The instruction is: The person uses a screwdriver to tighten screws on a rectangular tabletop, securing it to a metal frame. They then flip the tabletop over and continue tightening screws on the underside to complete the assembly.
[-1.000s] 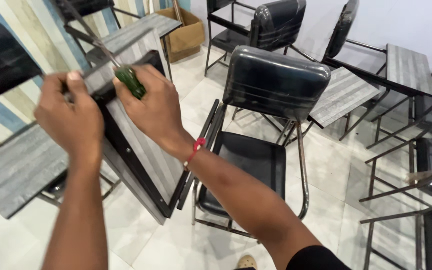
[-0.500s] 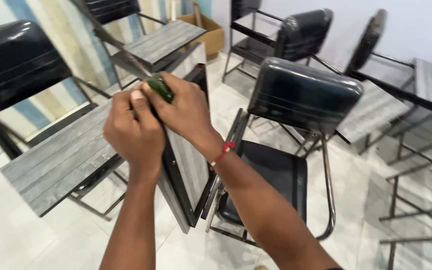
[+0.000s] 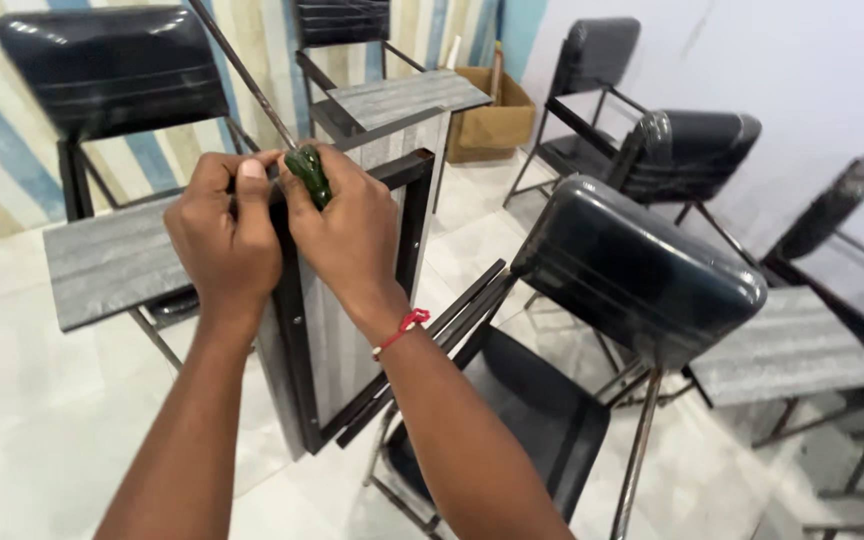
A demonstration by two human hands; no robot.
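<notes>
My right hand (image 3: 347, 235) is closed around the green handle of a screwdriver (image 3: 309, 172), whose thin metal shaft slants up and left out of the fist. My left hand (image 3: 222, 235) presses against it, fingers curled over the top corner of a grey writing tablet (image 3: 337, 330). The tablet is flipped up on edge and shows its black metal frame on the underside. It belongs to a black padded chair (image 3: 632, 260) directly below me. A red thread circles my right wrist.
Several more black chairs with grey writing tablets stand around: one at the left (image 3: 102, 70), one behind (image 3: 402, 95), others at the right (image 3: 792, 345). A cardboard box (image 3: 492, 120) sits by the striped wall. The floor is white tile.
My hands have come together, the left closing in beside the right at the tablet's top corner. My view has shifted, so the chairs sit more to the right.
</notes>
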